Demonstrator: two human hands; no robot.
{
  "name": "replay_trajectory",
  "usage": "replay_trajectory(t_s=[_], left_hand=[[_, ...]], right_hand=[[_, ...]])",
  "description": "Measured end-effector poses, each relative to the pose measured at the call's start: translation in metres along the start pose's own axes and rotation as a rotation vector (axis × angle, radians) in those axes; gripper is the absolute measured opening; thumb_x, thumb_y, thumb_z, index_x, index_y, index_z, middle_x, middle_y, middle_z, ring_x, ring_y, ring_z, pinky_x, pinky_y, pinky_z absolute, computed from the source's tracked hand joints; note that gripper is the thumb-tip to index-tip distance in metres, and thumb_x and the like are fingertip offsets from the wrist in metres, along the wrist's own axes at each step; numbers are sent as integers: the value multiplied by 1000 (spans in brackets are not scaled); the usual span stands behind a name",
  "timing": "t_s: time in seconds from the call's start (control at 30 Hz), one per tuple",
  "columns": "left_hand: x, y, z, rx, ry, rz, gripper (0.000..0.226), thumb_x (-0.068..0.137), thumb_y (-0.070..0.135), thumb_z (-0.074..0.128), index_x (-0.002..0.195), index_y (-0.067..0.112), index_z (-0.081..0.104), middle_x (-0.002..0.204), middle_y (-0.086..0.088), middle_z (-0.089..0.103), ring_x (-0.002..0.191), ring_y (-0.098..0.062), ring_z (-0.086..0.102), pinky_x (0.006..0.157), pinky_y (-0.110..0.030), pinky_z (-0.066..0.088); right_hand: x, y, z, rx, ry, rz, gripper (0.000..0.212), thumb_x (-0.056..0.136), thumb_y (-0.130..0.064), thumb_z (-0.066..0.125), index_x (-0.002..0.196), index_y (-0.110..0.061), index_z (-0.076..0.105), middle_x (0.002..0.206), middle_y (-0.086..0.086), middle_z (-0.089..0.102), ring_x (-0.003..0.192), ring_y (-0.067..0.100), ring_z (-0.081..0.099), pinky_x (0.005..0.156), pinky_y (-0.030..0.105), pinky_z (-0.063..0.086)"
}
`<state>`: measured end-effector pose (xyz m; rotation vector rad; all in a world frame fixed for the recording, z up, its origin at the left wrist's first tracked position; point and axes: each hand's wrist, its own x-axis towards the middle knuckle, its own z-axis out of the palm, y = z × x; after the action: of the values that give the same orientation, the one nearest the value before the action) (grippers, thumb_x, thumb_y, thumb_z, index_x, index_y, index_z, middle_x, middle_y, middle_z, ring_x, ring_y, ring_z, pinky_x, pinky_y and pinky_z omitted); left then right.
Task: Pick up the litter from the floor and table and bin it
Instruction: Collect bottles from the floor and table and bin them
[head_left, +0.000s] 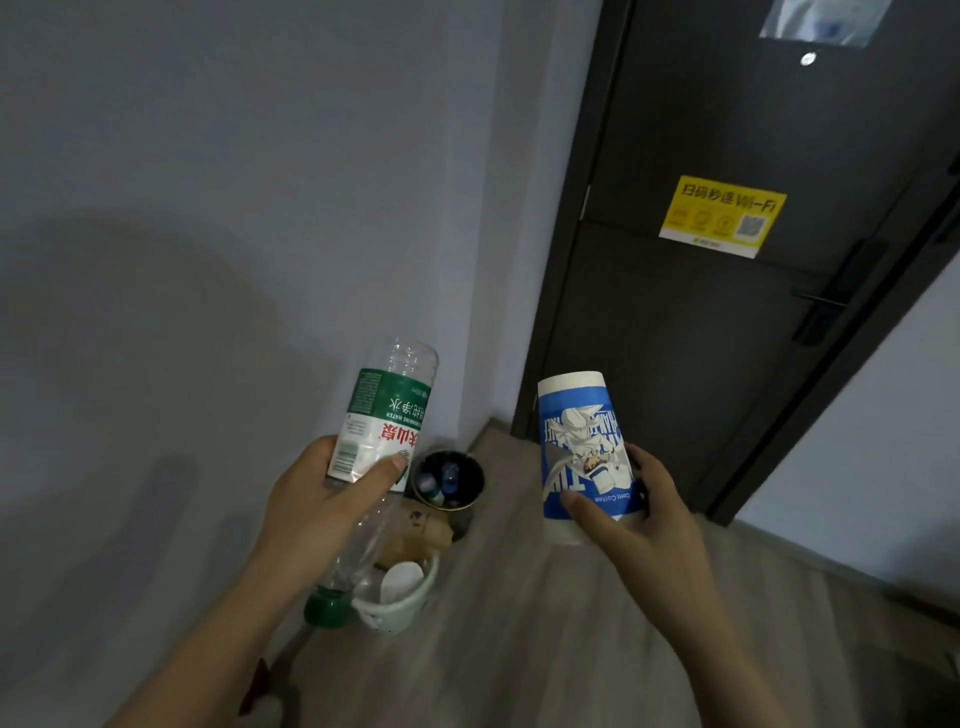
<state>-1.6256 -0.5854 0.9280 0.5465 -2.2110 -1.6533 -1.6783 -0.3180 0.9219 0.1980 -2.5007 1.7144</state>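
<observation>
Fingers of left hand (324, 499) grip upturned bottle (371, 452); right hand (631, 512) grips inverted cup (579, 447).

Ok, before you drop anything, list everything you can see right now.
water bottle: one, clear with a green and white label and a green cap, upside down in the left hand
paper cup: one, blue and white, upside down in the right hand
dark bin: one, black with a gold rim, on the floor near the wall corner, litter inside
pale basket: one, whitish green, on the floor beside the dark bin, paper scraps inside
door: one, dark, right of the corner
sticker: one, yellow, on the door
left hand: fingers round the water bottle
right hand: fingers round the paper cup
</observation>
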Motion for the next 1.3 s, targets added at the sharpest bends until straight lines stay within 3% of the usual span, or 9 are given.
replay_trajectory(t_s=[0.27,0.47,0.63,0.77,0.87,1.13,1.3], left_hand=[[101,-13,49,109,153,-75,29,80,40,70,103,23,62,90,4,70,76,-10,67,55,-13,45],[145,-42,68,164,249,-187,30,79,47,69,100,27,61,86,6,70,74,-6,67,57,-15,45],[175,-73,69,188,317,-287,27,78,47,69,95,30,57,84,6,69,73,-7,67,58,-18,45],[201,-106,66,185,341,-376,27,77,48,70,91,30,57,81,6,69,71,-6,66,55,-16,43],[220,-133,59,187,343,-435,31,76,50,69,95,28,58,80,5,69,70,-8,66,55,-17,44],[260,-220,54,246,295,-590,35,75,54,70,94,30,52,78,11,64,66,-1,63,48,-9,41],[270,-273,66,290,261,-687,37,73,57,69,92,32,50,76,13,62,62,2,61,41,-7,38]], right_hand=[[152,34,39,37,-205,37,68,75,-35,77,132,-35,39,109,-19,56,90,2,63,58,13,50],[229,62,77,-16,-391,56,59,72,-34,80,115,-43,40,96,-29,54,82,-14,60,55,6,46],[270,87,122,-58,-540,121,59,70,-29,83,121,-29,53,102,-19,62,89,-2,63,63,11,49],[295,108,162,-122,-612,161,57,70,-31,83,117,-35,50,100,-22,60,87,-3,63,62,11,49],[312,125,194,-195,-664,216,55,71,-32,82,114,-35,49,98,-20,60,87,1,63,68,20,52],[338,190,284,-362,-789,368,56,71,-33,81,119,-24,53,95,-13,62,78,-2,61,54,12,45],[345,240,329,-348,-841,497,67,68,-27,85,118,-23,40,94,-13,57,76,1,63,46,11,46]])
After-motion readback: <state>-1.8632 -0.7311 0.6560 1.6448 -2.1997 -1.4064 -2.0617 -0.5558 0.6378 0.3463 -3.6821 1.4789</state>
